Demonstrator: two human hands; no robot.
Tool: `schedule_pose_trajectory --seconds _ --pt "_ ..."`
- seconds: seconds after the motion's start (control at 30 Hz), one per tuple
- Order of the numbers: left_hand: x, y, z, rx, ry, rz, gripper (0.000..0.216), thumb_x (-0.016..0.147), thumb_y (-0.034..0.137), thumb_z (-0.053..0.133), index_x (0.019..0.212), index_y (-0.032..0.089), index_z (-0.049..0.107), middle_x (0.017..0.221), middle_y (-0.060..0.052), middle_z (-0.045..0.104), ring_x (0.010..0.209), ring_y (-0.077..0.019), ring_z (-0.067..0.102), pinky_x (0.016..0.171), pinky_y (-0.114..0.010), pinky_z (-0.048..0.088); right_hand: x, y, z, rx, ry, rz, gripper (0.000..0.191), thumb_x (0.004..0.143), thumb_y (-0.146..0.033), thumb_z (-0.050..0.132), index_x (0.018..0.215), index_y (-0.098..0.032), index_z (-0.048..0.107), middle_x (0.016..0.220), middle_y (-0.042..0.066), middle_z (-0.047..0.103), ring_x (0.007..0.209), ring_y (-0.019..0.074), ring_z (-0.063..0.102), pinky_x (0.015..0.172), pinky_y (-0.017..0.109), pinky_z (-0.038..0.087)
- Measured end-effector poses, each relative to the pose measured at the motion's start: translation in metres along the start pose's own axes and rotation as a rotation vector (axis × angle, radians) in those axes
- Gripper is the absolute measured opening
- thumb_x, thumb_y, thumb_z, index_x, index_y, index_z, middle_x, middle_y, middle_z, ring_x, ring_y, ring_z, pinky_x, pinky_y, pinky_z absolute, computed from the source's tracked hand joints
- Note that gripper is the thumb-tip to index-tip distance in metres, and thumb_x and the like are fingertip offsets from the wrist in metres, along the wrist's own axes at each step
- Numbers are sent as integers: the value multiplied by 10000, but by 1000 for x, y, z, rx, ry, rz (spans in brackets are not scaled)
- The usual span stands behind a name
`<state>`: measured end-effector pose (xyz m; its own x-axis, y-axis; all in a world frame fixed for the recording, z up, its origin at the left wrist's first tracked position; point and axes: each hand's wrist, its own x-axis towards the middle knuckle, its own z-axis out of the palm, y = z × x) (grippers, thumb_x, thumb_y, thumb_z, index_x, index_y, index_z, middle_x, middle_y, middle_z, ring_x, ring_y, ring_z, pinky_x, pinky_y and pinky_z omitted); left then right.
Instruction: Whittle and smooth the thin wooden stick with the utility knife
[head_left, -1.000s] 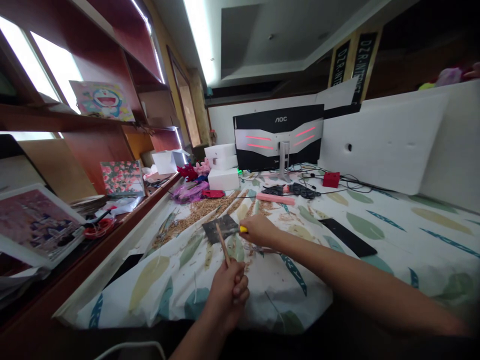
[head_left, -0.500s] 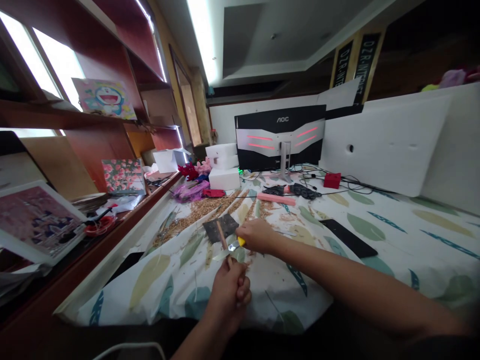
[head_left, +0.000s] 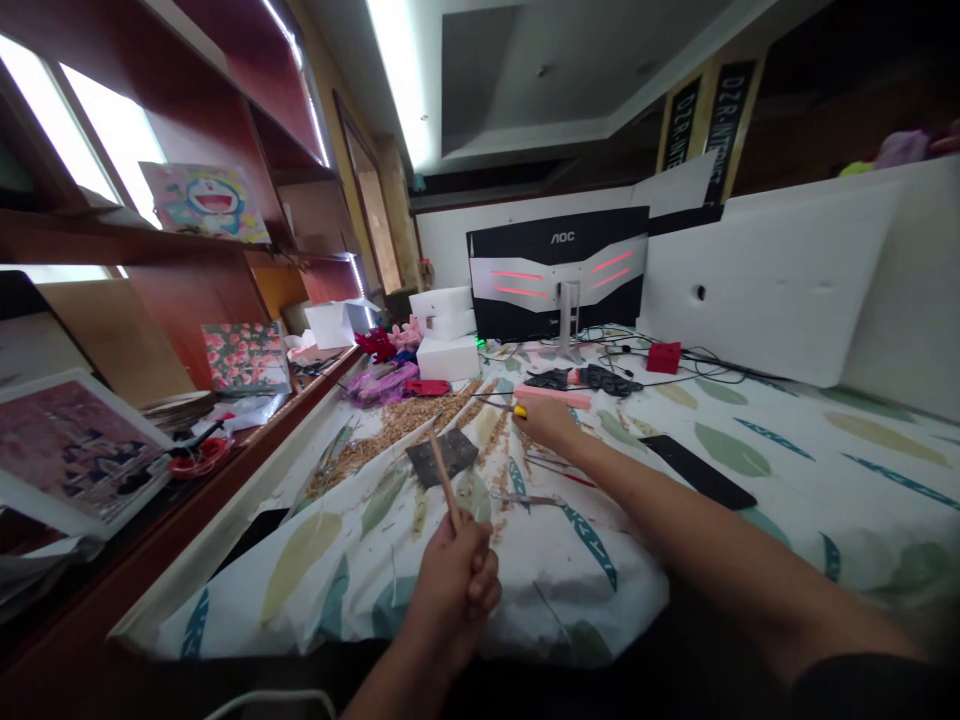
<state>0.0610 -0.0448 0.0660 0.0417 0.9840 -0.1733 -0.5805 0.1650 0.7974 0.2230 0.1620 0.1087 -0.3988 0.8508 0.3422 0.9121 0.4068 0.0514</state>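
My left hand [head_left: 455,572] is closed round the lower end of a thin wooden stick [head_left: 443,481], which points up and away over the leaf-patterned cloth [head_left: 315,540]. My right hand [head_left: 546,421] is stretched further out over the table, closed on a knife with a yellow handle [head_left: 519,410]; its blade points left toward the strip of wood shavings [head_left: 397,425]. A dark square pad [head_left: 441,455] lies on the cloth just behind the stick's tip.
A black phone [head_left: 697,472] lies to the right of my forearm. A pink bar [head_left: 552,397], white foam blocks [head_left: 446,355], a red box [head_left: 662,357], cables and a monitor [head_left: 556,270] stand further back. Wooden shelves [head_left: 172,260] with pictures run along the left.
My right hand has swung the knife away from the stick, forward and to the right, up to near the pink bar. The left hand and stick stayed almost in place.
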Motion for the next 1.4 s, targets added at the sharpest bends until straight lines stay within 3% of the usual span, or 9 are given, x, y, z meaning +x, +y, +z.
schedule_pose_trajectory --seconds 0.13,0.27,0.43,0.6,0.8,1.23,1.4 --pt "24 4 -14 4 9 -17 474 655 295 771 726 246 305 468 131 387 315 -12 209 301 -147 86 -22 -39 6 53 -59 -201 242 896 -372 556 960 -194 705 941 94 748 929 235 680 758 267 431" --pt "24 -2 -14 32 10 -24 441 670 287 747 741 253 312 451 136 374 309 -21 214 303 -152 90 -40 -71 5 79 -103 -393 233 865 -395 578 902 -203 704 884 82 750 853 241 693 727 282 439" --pt "15 -8 -10 68 6 -28 390 716 276 701 759 265 313 432 137 377 291 -37 219 301 -163 92 -40 -68 0 62 -52 -404 186 866 -297 551 906 -182 693 882 104 749 835 252 699 714 295 439" --pt "15 -11 -10 69 -6 -42 376 734 286 687 763 266 313 439 135 386 293 -39 216 302 -169 100 -32 -58 10 59 35 -444 158 843 -259 571 891 -166 689 843 108 744 793 243 691 695 292 422" --pt "7 1 -7 30 -31 -56 411 713 290 728 768 259 322 464 138 365 302 -22 190 310 -164 64 -18 -62 20 64 77 -460 174 850 -252 555 920 -169 691 866 96 740 809 220 673 692 288 392" --pt "-10 5 0 -96 -49 -160 440 672 238 784 747 240 350 456 137 354 298 -4 181 298 -140 74 16 -25 29 107 89 -140 198 844 -254 573 967 -184 712 944 106 747 927 222 674 743 262 398" --pt "-37 -1 11 35 -291 -202 464 723 375 770 755 273 318 340 142 344 241 -59 205 268 -169 201 27 15 20 228 148 194 308 935 -279 459 936 -86 700 923 208 724 896 252 674 724 283 410"
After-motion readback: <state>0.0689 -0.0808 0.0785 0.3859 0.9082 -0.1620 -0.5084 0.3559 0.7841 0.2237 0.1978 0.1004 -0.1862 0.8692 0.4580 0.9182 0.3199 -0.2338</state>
